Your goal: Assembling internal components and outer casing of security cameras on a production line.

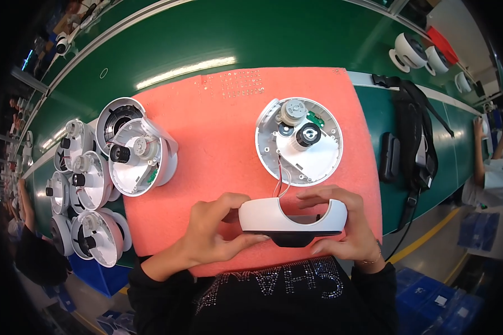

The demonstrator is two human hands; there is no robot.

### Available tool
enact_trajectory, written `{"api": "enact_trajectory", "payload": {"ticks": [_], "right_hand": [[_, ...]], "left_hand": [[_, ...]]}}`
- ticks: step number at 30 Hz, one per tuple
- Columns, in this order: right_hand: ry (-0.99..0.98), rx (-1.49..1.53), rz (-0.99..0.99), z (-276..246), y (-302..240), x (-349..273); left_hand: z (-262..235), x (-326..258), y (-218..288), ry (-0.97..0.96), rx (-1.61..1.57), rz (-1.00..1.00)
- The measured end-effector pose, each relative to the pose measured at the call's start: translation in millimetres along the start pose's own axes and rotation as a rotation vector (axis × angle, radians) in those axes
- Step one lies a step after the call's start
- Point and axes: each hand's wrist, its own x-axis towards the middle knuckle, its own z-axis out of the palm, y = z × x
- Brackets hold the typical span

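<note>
Between my two hands is a white round housing cover (262,216) with a dark underside and a curved cut-out in its side. My left hand (215,229) grips its left end, thumb below and fingers behind. At the other end, my right hand (346,223) pinches it the same way. Thin wires run from behind it to an opened white round housing (324,153) lying just beyond on the pink foam mat (218,139). Inside that housing sit a round metal motor (293,112), a black cylindrical part (308,134) and a green circuit board (315,118).
More opened white housings (142,151) stand on the mat's left edge and beyond it. Small screws (243,82) lie in rows at the mat's far edge. To the right are a black strap bag (419,134) and a black case (390,156). Other people work at both sides.
</note>
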Motion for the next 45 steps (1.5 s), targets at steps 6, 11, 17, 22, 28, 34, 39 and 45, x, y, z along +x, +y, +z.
{"api": "enact_trajectory", "payload": {"ticks": [6,11,17,22,28,34,39,45], "right_hand": [[0.003,-0.169,-0.018,-1.0,-7.1,0.2],[-0.03,0.037,-0.037,-3.2,-11.3,5.8],[0.091,0.125,-0.036,5.0,3.3,0.9],[0.141,0.486,0.2,2.0,-17.6,13.3],[0.19,0.646,0.261,-3.5,-28.0,24.7],[0.181,0.251,0.078,-10.4,-24.3,6.0],[0.049,-0.535,-0.306,-5.1,-43.2,4.8],[0.115,-0.282,-0.321,-2.6,-20.7,-3.5]], "left_hand": [[-1.6,4.8,4.4,0.003,-0.275,-0.147],[-1.9,11.8,12.2,0.034,-0.467,-0.275],[4.5,20.3,18.4,0.076,-0.338,-0.164],[-2.6,32.6,28.3,0.045,-0.657,-0.503],[-12.5,47.5,40.0,-0.06,-0.752,-0.702],[-4.7,26.5,25.5,-0.083,-0.446,-0.356],[9.6,16.2,-3.1,-0.072,-0.335,-0.169],[16.3,20.5,-8.9,0.022,-0.214,-0.06]]}}
